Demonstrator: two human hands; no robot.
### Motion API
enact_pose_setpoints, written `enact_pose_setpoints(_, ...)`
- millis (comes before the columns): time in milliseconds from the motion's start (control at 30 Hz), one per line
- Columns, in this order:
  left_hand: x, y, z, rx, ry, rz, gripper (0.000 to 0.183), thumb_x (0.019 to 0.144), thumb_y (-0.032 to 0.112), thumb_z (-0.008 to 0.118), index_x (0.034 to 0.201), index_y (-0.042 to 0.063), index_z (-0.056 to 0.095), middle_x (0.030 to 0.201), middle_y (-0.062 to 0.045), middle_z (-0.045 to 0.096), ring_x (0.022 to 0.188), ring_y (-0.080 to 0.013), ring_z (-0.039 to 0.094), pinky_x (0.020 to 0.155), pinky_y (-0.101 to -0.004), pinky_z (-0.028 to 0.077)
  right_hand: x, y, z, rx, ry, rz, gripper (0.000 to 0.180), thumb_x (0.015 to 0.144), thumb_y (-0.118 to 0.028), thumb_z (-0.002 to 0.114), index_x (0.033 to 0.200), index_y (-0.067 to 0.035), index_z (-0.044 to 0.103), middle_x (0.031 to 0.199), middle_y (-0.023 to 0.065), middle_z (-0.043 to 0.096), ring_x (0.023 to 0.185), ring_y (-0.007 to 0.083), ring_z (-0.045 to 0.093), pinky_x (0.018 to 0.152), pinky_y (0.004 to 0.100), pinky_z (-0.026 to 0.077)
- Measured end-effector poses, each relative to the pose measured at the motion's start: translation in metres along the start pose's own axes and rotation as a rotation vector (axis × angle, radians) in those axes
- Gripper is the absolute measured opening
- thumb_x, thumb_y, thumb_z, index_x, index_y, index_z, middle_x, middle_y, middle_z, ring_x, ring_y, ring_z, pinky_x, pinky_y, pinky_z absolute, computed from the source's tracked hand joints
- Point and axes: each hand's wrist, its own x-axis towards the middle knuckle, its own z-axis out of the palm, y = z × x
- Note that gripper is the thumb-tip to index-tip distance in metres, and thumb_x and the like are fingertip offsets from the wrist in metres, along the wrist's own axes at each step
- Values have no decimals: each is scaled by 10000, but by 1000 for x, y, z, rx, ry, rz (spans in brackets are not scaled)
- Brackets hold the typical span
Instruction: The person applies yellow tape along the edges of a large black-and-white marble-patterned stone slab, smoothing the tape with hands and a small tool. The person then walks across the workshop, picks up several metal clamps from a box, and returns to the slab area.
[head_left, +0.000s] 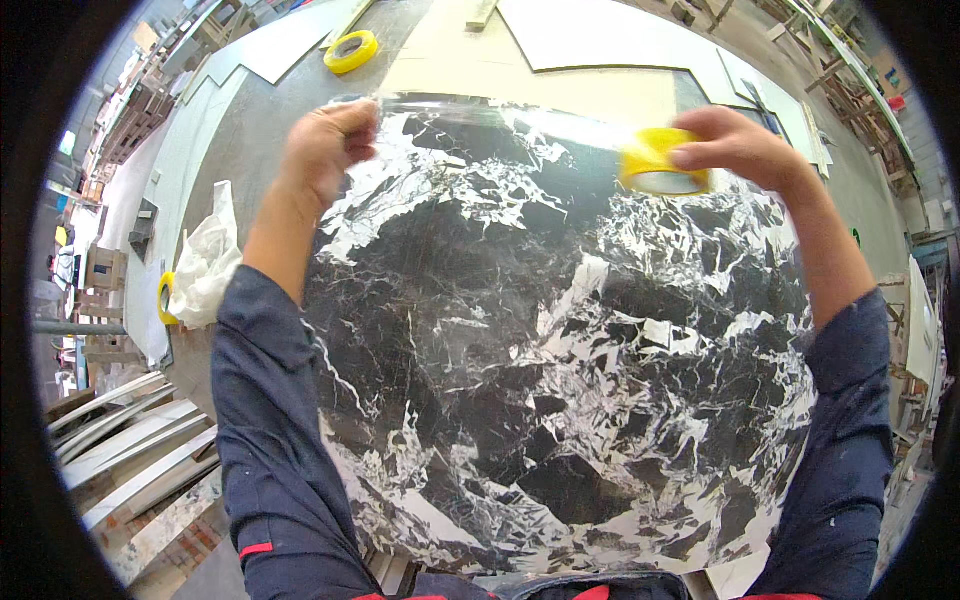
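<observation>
A black-and-white veined stone slab (480, 322) lies before me. My right hand (724, 146) grips a roll of yellow-edged clear tape (664, 163) above the slab's far right part. From that roll a shiny strip of clear tape (555, 124) stretches leftward along the slab's far edge. Its other end reaches my left hand (334, 146), whose curled fingers are blurred and appear to pinch it at the far left corner. Whether the strip touches the stone cannot be told.
Another yellow tape roll (350, 52) lies beyond the slab. At left are a crumpled white plastic bag (206, 262) and a further yellow roll (166, 298). White panels (600, 37) lie at the far side; stone strips (142, 450) are stacked lower left.
</observation>
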Motion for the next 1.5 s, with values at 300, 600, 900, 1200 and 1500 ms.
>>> enact_pose_setpoints(300,158,-91,-5,549,449,-201,263,842,270,826,937,34,760,963,-60,702,809,-208,582,768,-397,493,-142,194,-98,-301,442,641,392,723,-366,881,805,-23,710,715,6,625,652,123,585,599,316,460)
enact_pose_setpoints(600,198,-129,-2,885,496,-37,402,784,378,823,1018,51,809,1051,-153,782,971,-269,741,870,-375,539,-86,211,-81,-704,652,605,480,761,-404,857,686,15,634,611,77,533,594,137,541,562,369,429)
enact_pose_setpoints(900,190,-133,1,918,549,76,361,749,398,814,915,78,827,936,-139,790,882,-285,753,840,-369,554,-63,235,-80,-912,709,509,481,723,-347,880,736,72,643,673,186,608,626,228,607,614,405,487)
enact_pose_setpoints(1200,185,-139,6,903,615,139,357,774,403,789,937,88,829,953,-153,786,893,-298,756,855,-378,558,-54,229,-79,-903,664,587,489,677,-344,842,670,72,587,619,221,527,551,253,546,564,424,453)
enact_pose_setpoints(1500,170,-138,22,1046,698,145,412,783,454,791,1013,114,821,1062,-139,779,1042,-310,725,936,-431,539,-53,224,-67,-947,744,506,474,653,-347,848,716,70,633,642,215,572,575,275,586,589,416,486)
